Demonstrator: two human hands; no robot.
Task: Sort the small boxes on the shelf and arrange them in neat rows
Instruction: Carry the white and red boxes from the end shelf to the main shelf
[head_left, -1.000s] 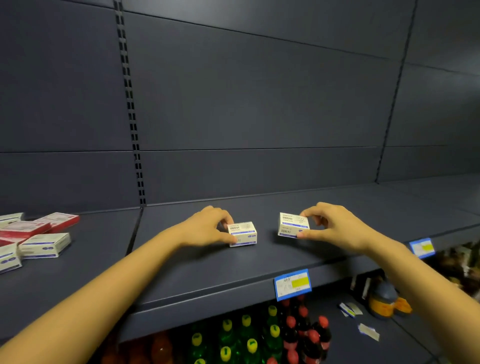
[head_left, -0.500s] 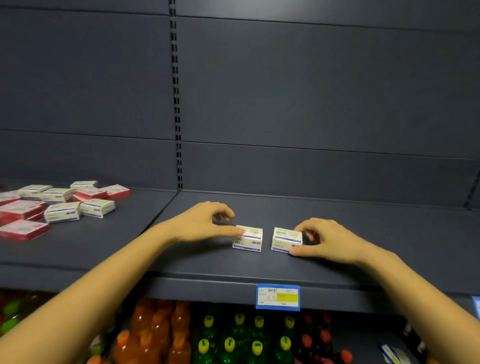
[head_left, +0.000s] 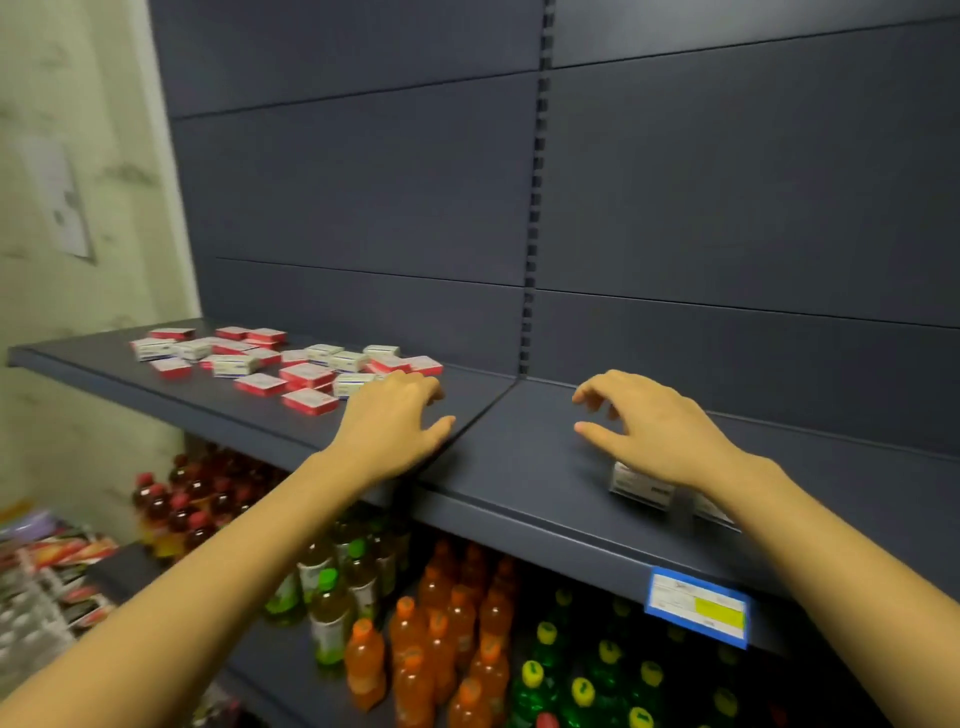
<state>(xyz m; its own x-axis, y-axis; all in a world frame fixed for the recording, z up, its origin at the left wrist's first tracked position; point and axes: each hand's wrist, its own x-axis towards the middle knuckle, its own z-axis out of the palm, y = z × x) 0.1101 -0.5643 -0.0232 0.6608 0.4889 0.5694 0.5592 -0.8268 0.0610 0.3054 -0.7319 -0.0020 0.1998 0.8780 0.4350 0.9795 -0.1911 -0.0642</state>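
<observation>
A loose heap of small red and white boxes (head_left: 291, 361) lies on the left part of the dark shelf (head_left: 498, 467). My left hand (head_left: 395, 421) hovers just right of that heap with relaxed fingers, holding nothing. My right hand (head_left: 654, 431) floats over the shelf's right part, fingers spread and empty. Two white boxes with blue print stand side by side near the front edge, one (head_left: 641, 486) showing under my right wrist, the other (head_left: 711, 512) mostly hidden by my forearm.
A blue and yellow price tag (head_left: 698, 608) hangs on the shelf's front edge. Orange, green and red drink bottles (head_left: 441, 623) fill the shelf below. A pale wall (head_left: 67, 208) stands to the left, and packaged goods (head_left: 47, 577) sit low on the left.
Both hands have let go of the two white boxes and moved left, the left one toward the heap. The view has swung left, bringing the heap and the wall into sight.
</observation>
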